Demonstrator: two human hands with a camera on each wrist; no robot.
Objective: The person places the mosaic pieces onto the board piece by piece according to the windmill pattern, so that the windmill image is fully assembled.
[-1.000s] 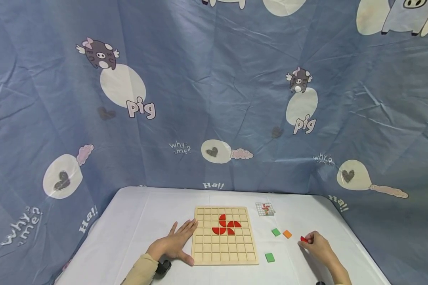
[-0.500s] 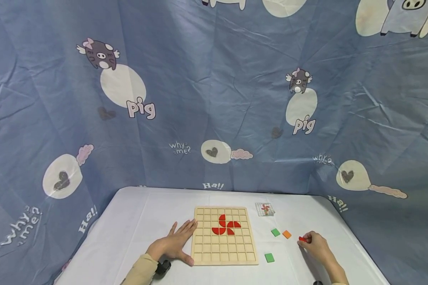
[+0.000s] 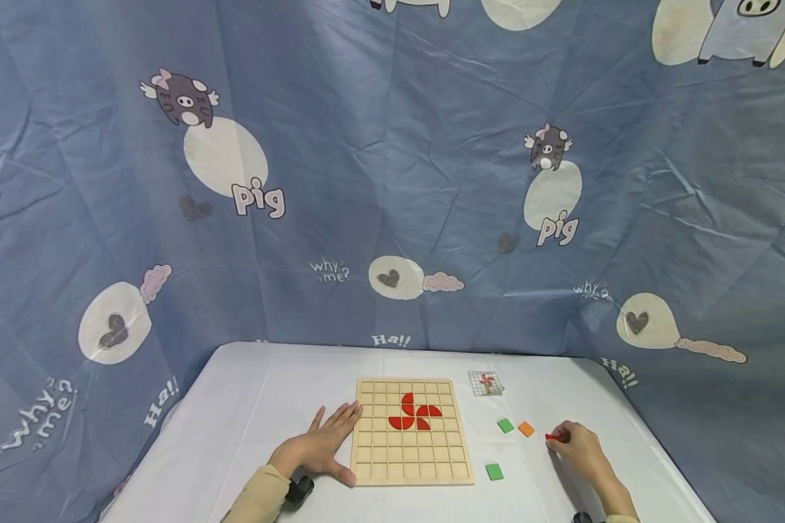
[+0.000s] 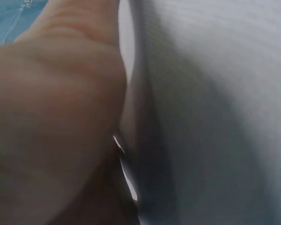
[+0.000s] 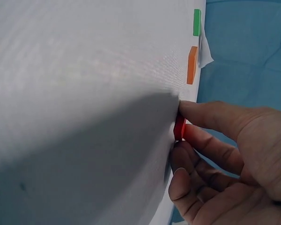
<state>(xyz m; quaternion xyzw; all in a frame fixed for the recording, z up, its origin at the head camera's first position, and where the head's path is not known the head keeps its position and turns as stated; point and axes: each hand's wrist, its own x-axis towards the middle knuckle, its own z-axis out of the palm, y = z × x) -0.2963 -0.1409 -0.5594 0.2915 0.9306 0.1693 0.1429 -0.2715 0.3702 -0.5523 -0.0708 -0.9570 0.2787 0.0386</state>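
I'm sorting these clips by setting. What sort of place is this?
Probably a makeshift tabletop recording booth, though nothing beyond it shows. A blue pig-print cloth hangs behind and along both sides of a white-covered table, which bears a wooden grid board.

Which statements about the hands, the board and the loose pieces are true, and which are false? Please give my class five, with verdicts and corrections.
1. The right hand pinches a red piece. True.
2. The left hand lies at the left edge of the wooden board. True.
3. In the head view, an orange piece lies between the wooden board and the right hand. True.
4. The left hand grips the orange piece. False: the orange piece lies loose, apart from both hands.
5. The wooden board holds only green pieces. False: the laid pieces are red.
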